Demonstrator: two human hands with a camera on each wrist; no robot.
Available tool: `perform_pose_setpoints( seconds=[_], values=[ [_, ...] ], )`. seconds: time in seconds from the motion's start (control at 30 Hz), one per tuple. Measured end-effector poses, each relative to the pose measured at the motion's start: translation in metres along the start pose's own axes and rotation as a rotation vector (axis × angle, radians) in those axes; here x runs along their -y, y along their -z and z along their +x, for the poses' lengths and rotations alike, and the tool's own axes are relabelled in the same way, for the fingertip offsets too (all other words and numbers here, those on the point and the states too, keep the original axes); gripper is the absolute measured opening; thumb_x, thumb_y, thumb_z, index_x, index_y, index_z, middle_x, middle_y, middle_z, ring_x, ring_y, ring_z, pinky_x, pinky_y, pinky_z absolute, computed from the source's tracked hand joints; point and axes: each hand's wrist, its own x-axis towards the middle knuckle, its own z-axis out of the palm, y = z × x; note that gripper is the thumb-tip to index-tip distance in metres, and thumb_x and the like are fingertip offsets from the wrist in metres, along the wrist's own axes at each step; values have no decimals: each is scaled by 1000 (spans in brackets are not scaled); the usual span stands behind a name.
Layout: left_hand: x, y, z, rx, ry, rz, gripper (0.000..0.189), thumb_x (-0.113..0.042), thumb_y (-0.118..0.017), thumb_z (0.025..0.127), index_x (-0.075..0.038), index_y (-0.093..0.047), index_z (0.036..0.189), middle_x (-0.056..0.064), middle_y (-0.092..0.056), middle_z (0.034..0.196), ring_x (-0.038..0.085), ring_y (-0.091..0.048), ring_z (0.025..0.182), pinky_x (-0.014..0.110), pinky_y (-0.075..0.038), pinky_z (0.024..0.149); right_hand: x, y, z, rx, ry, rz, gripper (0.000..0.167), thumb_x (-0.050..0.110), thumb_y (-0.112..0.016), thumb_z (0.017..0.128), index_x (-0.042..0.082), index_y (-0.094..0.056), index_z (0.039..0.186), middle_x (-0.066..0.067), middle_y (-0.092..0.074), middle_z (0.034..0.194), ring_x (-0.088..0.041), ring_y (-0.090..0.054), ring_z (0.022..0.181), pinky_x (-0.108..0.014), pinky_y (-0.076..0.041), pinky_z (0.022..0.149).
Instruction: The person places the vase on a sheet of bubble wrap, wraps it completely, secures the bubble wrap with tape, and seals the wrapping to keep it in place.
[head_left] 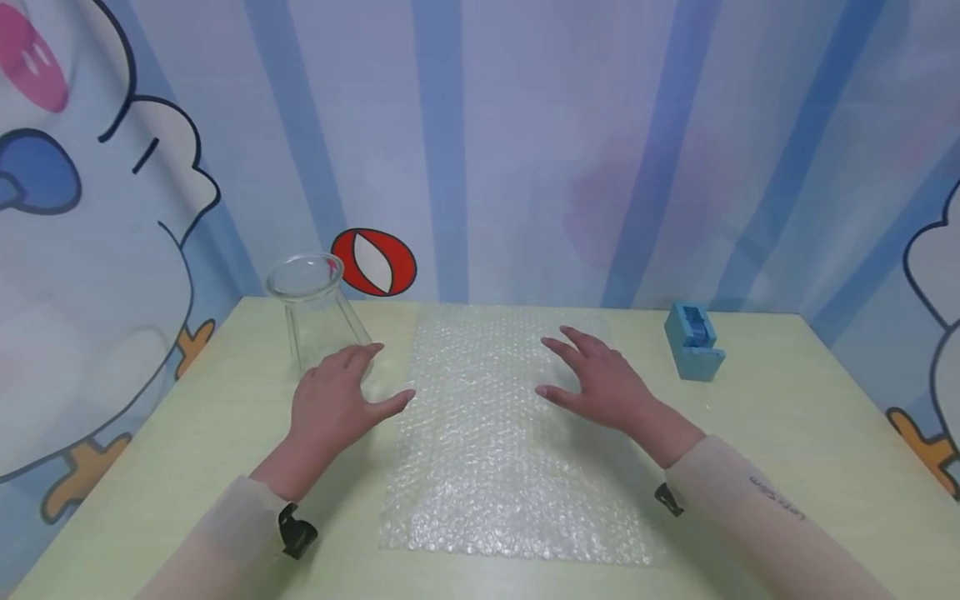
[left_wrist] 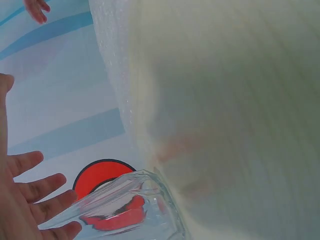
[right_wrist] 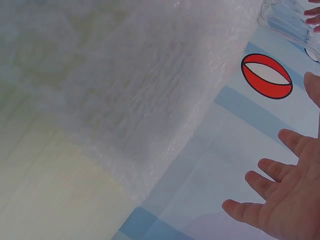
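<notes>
A clear glass vase [head_left: 318, 321] with a flared rim stands upright at the table's back left. My left hand [head_left: 337, 404] is in front of it, fingers spread and nothing held; the left wrist view shows the vase's faceted glass [left_wrist: 135, 212] just beyond the fingertips. Whether they touch cannot be told. A sheet of bubble wrap [head_left: 480, 450] lies flat on the middle of the table. Over its right part hovers my right hand [head_left: 600, 383], fingers apart and holding nothing. In the right wrist view, the wrap's far corner [right_wrist: 135, 175] lies below that hand [right_wrist: 295, 195].
A small blue tape dispenser [head_left: 693, 346] stands at the back right of the pale table [head_left: 780, 433]. Behind the table's far edge hangs a striped backdrop [head_left: 517, 150] with cartoon figures and a red-and-white ball [head_left: 373, 262] printed on it.
</notes>
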Motion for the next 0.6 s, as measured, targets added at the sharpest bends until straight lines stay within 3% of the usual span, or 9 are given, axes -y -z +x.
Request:
perform_pose_setpoints(
  seconds=[0.2, 0.6],
  values=[
    [3, 1, -4, -12, 20, 2, 74, -56, -69, 89, -8, -56, 143, 21, -60, 143, 42, -60, 127, 59, -53, 99, 5, 0, 1, 19, 4, 1, 71, 44, -64, 98, 10, -42, 156, -25, -35, 163, -49, -38, 148, -72, -37, 113],
    [21, 8, -11, -16, 84, -16, 72, -55, -69, 90, -6, -55, 141, 24, -60, 141, 44, -58, 126, 59, -55, 94, 16, -4, 4, 49, 46, 46, 70, 43, -65, 97, 12, -42, 156, -22, -35, 164, -47, -36, 150, -72, -34, 115]
  ],
)
